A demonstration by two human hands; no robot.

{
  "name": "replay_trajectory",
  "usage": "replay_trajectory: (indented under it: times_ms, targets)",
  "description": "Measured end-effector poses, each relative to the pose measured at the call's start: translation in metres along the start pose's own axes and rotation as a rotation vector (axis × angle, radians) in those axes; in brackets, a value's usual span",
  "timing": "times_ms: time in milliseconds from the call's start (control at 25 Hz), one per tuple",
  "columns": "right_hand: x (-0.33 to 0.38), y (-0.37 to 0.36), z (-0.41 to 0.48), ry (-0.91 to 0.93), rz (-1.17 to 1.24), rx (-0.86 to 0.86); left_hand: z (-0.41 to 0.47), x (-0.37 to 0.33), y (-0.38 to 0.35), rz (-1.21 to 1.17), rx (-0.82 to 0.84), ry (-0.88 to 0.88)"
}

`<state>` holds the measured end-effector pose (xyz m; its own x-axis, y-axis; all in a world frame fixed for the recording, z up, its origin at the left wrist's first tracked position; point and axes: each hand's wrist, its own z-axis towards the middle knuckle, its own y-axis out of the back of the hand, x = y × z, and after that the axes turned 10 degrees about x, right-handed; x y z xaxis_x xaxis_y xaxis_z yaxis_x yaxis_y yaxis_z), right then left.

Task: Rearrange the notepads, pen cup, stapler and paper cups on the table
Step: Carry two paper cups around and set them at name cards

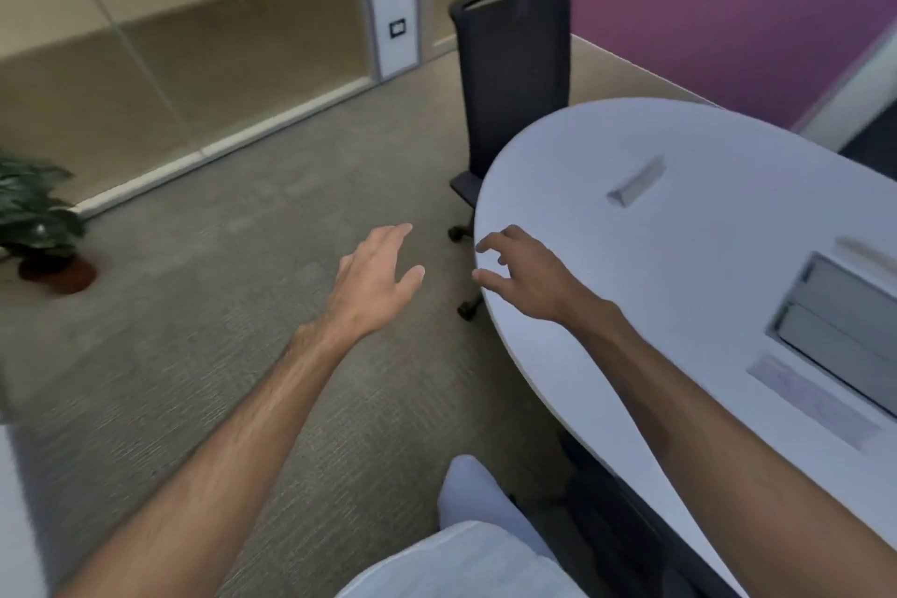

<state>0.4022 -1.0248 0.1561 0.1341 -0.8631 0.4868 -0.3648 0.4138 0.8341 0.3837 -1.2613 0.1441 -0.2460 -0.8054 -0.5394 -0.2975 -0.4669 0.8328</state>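
White oval surface (606, 267) is filling the right side, its rounded end pointing toward a black mesh-back office chair (514, 78) that is sitting just beyond that end. A grey recessed panel (839, 330) is sitting in the surface near the right frame edge. One small grey wedge-shaped object (637, 182) is lying near the surface's far edge; blurred, cannot tell what it is. One pale flat rectangular sheet (810, 398) is lying beside the panel toward the near edge, possibly a notepad. No cups or stapler are showing clearly. The rounded end of the surface is lying bare.

Left hand (376, 282) is hovering over grey carpet floor (194, 306), fingers spread, holding nothing. Right hand (522, 277) is hovering over the surface's rounded near edge, fingers loosely curled and apart, holding nothing.

Glass partition wall (194, 39) is running along the far side, purple wall (728, 5) at right, one potted green plant (36, 219) at left. Carpet is lying open left of the surface.
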Motion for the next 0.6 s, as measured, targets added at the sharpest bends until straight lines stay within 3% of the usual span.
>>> replay_trajectory:
  times_ms: [600]
  targets:
    - [0.015,0.097,0.387,0.204,-0.122,0.087,0.285,0.13,0.137,0.062,-0.069,0.168]
